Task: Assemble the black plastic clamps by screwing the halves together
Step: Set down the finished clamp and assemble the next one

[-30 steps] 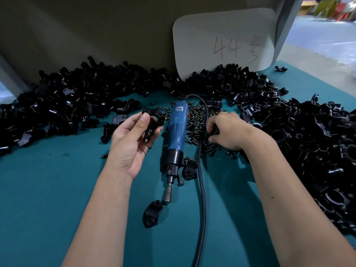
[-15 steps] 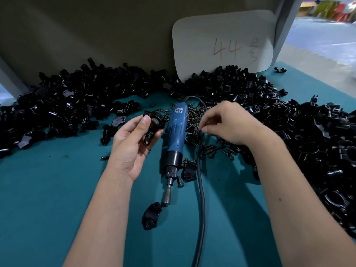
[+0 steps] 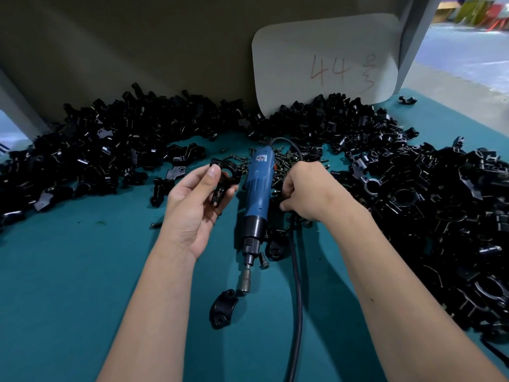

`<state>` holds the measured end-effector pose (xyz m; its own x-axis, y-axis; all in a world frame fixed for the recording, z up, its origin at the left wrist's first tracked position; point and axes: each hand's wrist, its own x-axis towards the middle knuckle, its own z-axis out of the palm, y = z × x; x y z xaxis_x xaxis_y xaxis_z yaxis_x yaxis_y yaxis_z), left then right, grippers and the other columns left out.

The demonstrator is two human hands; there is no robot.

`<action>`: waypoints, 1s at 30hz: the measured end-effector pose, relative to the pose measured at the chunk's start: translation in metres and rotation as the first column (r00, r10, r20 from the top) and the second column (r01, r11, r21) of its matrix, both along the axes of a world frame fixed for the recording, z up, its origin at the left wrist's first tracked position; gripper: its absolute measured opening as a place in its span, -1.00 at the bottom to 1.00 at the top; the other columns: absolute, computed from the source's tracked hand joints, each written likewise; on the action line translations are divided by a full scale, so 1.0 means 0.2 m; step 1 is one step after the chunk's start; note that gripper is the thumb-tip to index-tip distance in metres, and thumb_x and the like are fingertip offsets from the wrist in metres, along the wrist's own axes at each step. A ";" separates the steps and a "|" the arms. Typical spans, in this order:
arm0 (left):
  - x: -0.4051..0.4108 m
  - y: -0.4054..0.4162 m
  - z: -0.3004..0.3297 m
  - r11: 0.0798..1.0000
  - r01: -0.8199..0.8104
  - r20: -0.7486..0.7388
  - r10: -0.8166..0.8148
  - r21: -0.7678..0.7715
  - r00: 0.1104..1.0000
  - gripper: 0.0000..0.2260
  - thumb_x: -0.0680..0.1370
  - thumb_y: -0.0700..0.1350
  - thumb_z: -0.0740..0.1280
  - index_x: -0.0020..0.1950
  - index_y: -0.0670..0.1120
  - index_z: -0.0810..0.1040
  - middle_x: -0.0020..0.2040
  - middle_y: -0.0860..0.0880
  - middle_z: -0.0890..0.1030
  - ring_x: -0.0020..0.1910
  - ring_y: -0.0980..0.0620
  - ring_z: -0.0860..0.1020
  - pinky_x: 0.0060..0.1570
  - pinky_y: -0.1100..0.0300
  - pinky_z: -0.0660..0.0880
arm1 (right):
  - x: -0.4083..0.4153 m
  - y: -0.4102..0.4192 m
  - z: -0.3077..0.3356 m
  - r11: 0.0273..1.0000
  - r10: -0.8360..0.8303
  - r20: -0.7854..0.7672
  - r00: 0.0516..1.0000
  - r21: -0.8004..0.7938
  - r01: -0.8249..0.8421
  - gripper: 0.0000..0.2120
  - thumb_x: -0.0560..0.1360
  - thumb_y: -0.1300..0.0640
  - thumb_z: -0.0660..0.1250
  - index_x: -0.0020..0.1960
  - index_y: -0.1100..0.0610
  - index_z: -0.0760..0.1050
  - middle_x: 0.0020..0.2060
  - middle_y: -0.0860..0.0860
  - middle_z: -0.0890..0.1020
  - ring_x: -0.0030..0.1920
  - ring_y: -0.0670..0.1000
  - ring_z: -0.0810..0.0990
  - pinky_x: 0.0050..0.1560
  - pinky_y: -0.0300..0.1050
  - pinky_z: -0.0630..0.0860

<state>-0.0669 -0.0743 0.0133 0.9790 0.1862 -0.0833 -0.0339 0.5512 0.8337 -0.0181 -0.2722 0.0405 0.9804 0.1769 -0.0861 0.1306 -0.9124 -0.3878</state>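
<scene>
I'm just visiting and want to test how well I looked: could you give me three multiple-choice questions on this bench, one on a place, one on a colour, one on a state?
1. Where does the electric screwdriver lie?
A. on the table between the two hands
B. in the right hand
C. on top of the left pile

2. What colour is the screwdriver's body?
A. red
B. blue
C. yellow

3. What is the left hand doing?
A. resting flat on the table
B. pressing the cable
C. holding a black clamp part

Answers: 1 A, it lies on the teal table between the left hand and the right hand. 2 B, its casing is blue. 3 C, thumb and fingers grip the part.
</scene>
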 end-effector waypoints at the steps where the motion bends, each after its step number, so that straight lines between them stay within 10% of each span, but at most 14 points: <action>1: 0.00 0.00 0.00 1.000 0.003 0.001 -0.003 0.001 1.000 -0.94 0.42 -0.10 0.51 -0.15 -0.05 0.77 -0.05 -0.10 0.74 -0.07 -0.07 0.72 -0.16 0.26 0.64 | 0.00 -0.01 0.00 0.999 -0.008 0.002 1.000 0.054 0.007 -0.86 0.47 0.16 0.58 -0.18 0.19 0.66 -0.25 0.05 0.68 -0.21 0.07 0.66 -0.21 -0.13 0.61; 4: 0.01 0.01 -0.01 1.000 0.014 0.010 -0.014 0.010 1.000 -0.94 0.42 -0.11 0.51 -0.14 -0.05 0.76 -0.03 -0.12 0.73 -0.05 -0.09 0.71 -0.15 0.25 0.64 | 0.00 -0.05 -0.01 0.925 -0.095 0.048 0.994 0.374 0.070 -0.90 0.53 0.17 0.52 -0.17 0.09 0.68 -0.33 -0.03 0.68 -0.30 -0.05 0.66 -0.27 -0.26 0.57; 8: 0.02 0.00 -0.03 0.997 0.018 0.048 -0.022 0.069 0.999 -0.79 0.39 -0.13 0.53 -0.01 -0.13 0.70 0.07 -0.21 0.67 0.02 -0.14 0.66 -0.12 0.22 0.64 | -0.02 -0.01 0.02 0.472 -0.051 -0.015 0.999 0.881 0.038 -0.92 0.59 0.32 0.42 0.05 0.21 0.65 -0.32 0.07 0.70 -0.34 -0.04 0.64 -0.27 -0.23 0.58; 11: 0.02 -0.01 -0.04 0.984 -0.003 0.122 -0.018 0.176 0.992 -0.77 0.35 -0.13 0.56 -0.02 -0.11 0.71 -0.01 -0.12 0.70 -0.01 -0.08 0.67 -0.08 0.14 0.65 | -0.04 0.11 0.02 0.268 -0.016 0.072 0.997 0.961 -0.065 -0.88 0.58 0.38 0.40 0.05 0.24 0.67 -0.29 0.12 0.69 -0.33 -0.02 0.65 -0.31 -0.22 0.58; 24: 0.03 0.00 -0.08 0.919 -0.037 0.181 -0.038 0.392 0.983 -0.73 0.38 -0.10 0.59 0.04 -0.12 0.73 0.00 -0.12 0.74 -0.07 -0.07 0.72 0.03 -0.02 0.68 | -0.06 0.15 0.00 0.693 -0.016 0.375 0.927 0.673 -0.260 -0.92 0.47 0.11 0.59 -0.18 0.06 0.72 -0.35 -0.05 0.68 -0.34 -0.10 0.59 -0.28 -0.24 0.50; 30: 0.03 0.01 -0.09 0.880 -0.057 0.184 -0.034 0.471 0.982 -0.70 0.40 -0.09 0.61 0.09 -0.14 0.72 0.02 -0.18 0.74 -0.06 -0.17 0.74 0.00 -0.02 0.69 | -0.06 0.15 -0.02 0.658 0.046 0.328 0.944 0.701 -0.275 -0.85 0.50 0.12 0.55 -0.25 0.06 0.70 -0.40 -0.07 0.66 -0.39 -0.16 0.54 -0.30 -0.29 0.45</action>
